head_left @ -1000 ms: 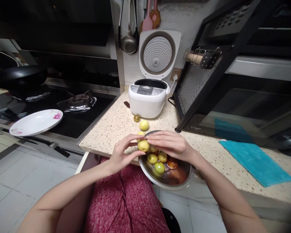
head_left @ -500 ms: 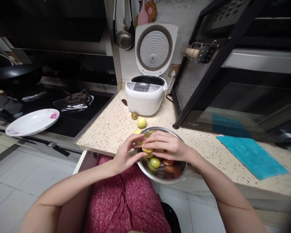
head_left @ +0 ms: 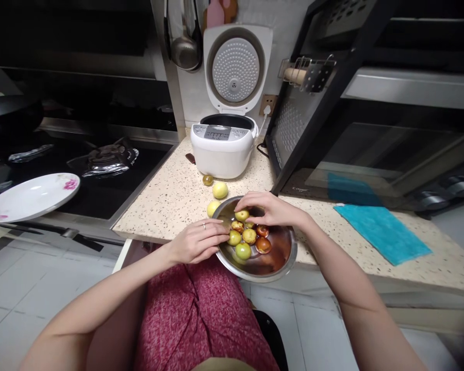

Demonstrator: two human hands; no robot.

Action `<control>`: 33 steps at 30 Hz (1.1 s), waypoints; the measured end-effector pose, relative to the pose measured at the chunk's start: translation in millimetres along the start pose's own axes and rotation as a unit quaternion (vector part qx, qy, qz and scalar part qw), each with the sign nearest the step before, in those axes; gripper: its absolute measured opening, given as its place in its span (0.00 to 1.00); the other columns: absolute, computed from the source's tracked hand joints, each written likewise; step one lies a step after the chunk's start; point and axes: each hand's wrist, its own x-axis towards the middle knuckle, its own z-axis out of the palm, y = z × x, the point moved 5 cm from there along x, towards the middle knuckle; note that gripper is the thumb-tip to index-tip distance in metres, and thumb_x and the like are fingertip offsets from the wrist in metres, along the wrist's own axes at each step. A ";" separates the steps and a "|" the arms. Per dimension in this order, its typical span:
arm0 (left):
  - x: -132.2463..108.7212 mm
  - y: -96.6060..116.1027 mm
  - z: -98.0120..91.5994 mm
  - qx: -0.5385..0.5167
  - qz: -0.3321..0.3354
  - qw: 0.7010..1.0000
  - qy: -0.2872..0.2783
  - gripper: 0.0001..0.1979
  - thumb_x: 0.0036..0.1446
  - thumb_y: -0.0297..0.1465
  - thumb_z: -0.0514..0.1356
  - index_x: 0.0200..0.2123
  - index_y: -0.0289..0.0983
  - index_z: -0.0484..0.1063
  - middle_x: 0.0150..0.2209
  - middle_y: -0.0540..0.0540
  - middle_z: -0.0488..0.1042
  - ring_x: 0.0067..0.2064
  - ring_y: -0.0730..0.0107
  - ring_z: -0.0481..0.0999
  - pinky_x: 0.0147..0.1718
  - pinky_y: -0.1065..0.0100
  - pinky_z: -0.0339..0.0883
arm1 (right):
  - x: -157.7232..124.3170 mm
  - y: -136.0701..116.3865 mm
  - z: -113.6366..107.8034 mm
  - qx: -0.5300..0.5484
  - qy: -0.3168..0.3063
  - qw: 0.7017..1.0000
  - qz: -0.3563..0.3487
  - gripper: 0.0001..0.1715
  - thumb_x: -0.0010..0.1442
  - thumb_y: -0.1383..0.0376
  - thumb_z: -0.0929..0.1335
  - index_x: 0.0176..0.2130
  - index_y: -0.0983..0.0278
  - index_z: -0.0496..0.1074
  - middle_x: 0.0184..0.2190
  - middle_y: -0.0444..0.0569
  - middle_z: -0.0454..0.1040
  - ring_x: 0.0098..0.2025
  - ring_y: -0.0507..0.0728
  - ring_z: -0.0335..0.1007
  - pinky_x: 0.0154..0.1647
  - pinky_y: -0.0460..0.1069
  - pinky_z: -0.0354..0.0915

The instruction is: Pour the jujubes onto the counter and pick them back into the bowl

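A steel bowl (head_left: 284, 257) holds several small round fruits, green, yellow and red-brown, that look like fresh jujubes. Over its far side, my right hand (head_left: 270, 208) curls its fingers round a yellow-green jujube (head_left: 242, 216). My left hand (head_left: 199, 239) rests across the left rim with its fingers stretched out, their tips against a green jujube (head_left: 234, 237). Nearer me in the bowl sits another green jujube (head_left: 243, 251), with a red-brown jujube (head_left: 263, 245) to its right. Two pale yellow round fruits, one of them a yellow fruit (head_left: 220, 190), lie on the counter beyond the bowl.
Behind the bowl stands a white rice cooker (head_left: 222, 157), lid raised, with a small brownish-green fruit (head_left: 208, 180) before it. A black oven (head_left: 371, 154) is on the right, near a teal cloth (head_left: 382, 232). Left are a gas burner (head_left: 110, 158) and a white plate (head_left: 34, 198).
My hands have drawn apart: the left has moved back to the bowl's left rim, and the right has shifted up with a jujube at its fingers. More fruits show; the view has shifted slightly.
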 end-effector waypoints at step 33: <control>-2.4 -12.3 0.0 0.010 0.018 0.999 -0.034 0.28 0.73 0.46 0.45 0.52 0.29 0.72 0.49 0.36 0.80 0.56 0.60 0.79 0.64 0.55 0.70 | 103.0 51.9 -7.3 -0.203 0.015 0.976 -0.082 0.16 0.70 0.69 0.63 0.53 0.66 0.76 0.49 0.58 0.78 0.49 0.61 0.76 0.50 0.56 0.72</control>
